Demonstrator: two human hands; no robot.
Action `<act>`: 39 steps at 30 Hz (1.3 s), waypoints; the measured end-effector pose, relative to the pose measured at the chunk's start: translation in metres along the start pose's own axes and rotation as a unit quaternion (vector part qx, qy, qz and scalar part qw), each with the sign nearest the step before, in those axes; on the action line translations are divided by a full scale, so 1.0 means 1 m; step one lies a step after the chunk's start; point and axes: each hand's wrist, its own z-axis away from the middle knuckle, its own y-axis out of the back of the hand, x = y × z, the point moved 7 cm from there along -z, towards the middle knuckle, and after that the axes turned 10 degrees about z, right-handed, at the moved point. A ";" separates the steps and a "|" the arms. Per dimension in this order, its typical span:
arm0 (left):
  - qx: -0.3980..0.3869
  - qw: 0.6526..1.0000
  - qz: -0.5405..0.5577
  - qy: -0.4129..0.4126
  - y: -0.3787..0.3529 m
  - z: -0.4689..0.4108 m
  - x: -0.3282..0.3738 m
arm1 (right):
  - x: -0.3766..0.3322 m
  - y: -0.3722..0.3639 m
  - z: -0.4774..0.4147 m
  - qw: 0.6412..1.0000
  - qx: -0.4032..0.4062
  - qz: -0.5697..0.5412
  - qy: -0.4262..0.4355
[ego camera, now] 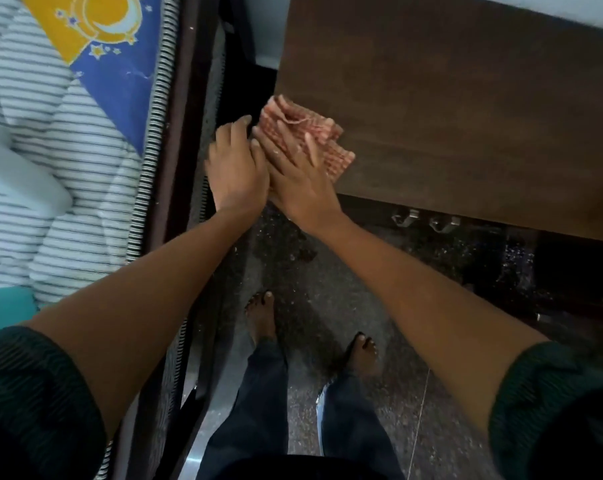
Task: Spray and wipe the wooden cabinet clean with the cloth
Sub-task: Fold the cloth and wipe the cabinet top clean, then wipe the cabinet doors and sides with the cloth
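Bedroom, wooden cabinet (466, 116) top beside bed (68, 140). Pink cloth (334, 155) at its front-left corner, under right hand (300, 181), fingers straight, pressing. Left hand (236, 174) loose, empty, at cabinet edge. Suggest flat palm, overlapping strokes with the grain.

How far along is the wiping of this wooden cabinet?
In hand: the right hand presses the pink cloth on the cabinet top at its front corner, the left hand beside it. Done: no spray bottle shows, so spraying cannot be judged. Left: most of the top lies beyond the cloth, probably unwiped.
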 end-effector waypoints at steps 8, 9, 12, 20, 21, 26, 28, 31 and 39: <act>-0.039 0.966 -0.181 -0.182 -0.045 0.039 0.045 | 0.085 -0.020 0.082 0.998 0.014 0.054 0.006; -0.050 0.961 -0.191 -0.195 -0.051 0.043 0.049 | 0.102 -0.023 0.097 0.998 0.005 0.060 0.002; -0.083 0.946 -0.212 -0.231 -0.073 0.057 0.069 | 0.159 -0.031 0.143 0.997 -0.014 0.071 -0.014; -0.147 0.900 -0.285 -0.295 -0.134 0.086 0.126 | 0.273 -0.046 0.237 0.994 -0.086 0.035 -0.064; -0.157 0.893 -0.294 -0.302 -0.141 0.091 0.129 | 0.285 -0.048 0.250 0.992 -0.093 0.032 -0.083; -0.125 0.892 -0.311 -0.304 -0.156 0.097 0.138 | 0.352 -0.061 0.313 0.973 -0.153 -0.006 -0.172; -0.103 0.904 -0.285 -0.303 -0.156 0.097 0.140 | 0.376 -0.065 0.338 0.966 -0.148 -0.024 -0.211; -0.100 0.914 -0.255 -0.298 -0.160 0.099 0.138 | 0.392 -0.058 0.368 0.940 -0.086 -0.132 -0.302; -0.071 0.902 -0.252 -0.343 -0.162 0.097 0.124 | 0.348 -0.066 0.404 0.542 0.234 -0.441 -0.675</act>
